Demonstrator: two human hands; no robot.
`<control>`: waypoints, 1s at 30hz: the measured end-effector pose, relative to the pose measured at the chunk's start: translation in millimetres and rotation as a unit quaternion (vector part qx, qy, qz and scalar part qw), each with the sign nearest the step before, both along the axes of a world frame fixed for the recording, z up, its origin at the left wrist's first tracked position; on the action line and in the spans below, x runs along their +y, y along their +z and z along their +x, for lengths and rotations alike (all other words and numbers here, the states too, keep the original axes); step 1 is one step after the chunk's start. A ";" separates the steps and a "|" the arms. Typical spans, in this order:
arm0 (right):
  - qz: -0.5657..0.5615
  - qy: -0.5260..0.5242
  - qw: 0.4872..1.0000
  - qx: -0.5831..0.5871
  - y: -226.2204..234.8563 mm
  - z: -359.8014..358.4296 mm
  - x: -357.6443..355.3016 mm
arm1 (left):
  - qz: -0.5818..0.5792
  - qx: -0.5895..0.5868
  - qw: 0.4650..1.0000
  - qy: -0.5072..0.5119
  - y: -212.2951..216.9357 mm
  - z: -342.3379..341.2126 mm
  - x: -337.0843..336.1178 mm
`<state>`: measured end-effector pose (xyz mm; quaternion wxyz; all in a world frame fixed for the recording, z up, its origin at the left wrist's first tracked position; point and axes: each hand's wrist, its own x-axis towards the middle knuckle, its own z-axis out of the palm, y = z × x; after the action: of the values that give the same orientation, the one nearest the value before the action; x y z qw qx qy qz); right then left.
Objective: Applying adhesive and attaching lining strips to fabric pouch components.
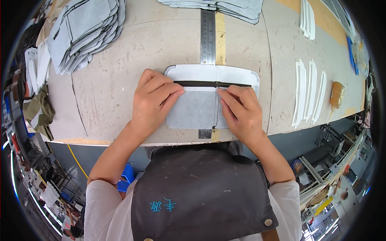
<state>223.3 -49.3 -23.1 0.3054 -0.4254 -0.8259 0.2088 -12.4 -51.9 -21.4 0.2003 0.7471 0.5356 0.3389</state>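
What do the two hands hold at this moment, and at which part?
Nothing is lifted. Both hands press the dark strip flat on the white fabric panel: left hand on its left part, right hand fingers near its middle.

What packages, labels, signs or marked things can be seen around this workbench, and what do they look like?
Steel ruler: fixed along the bench centre, long grey strip with fine markings.
Apron mark: small blue characters on the dark grey apron.
Bag: right of the bench, clear wrap over something amber.
No screens or signs show.

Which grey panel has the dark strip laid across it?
The single grey panel under both hands, lying over the steel ruler; the dark strip crosses it. The stacked panels carry none.
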 end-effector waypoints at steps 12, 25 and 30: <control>0.057 0.015 0.996 -0.074 -1.0 -2.6 -2.7 | 0.076 0.071 0.987 -0.125 2.5 31.5 -5.4; 0.021 0.017 0.992 -0.125 13.2 47.7 -9.0 | 0.062 0.175 0.980 -0.069 4.3 -1.2 -33.1; -0.181 -0.028 0.981 0.064 21.6 56.5 -1.7 | -0.020 0.086 0.995 -0.044 15.9 -5.3 -23.6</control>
<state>279.8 -51.0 -1.5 0.2813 -0.4823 -0.7412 0.3728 -17.7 -75.5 -5.5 0.1825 0.7921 0.5244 0.2533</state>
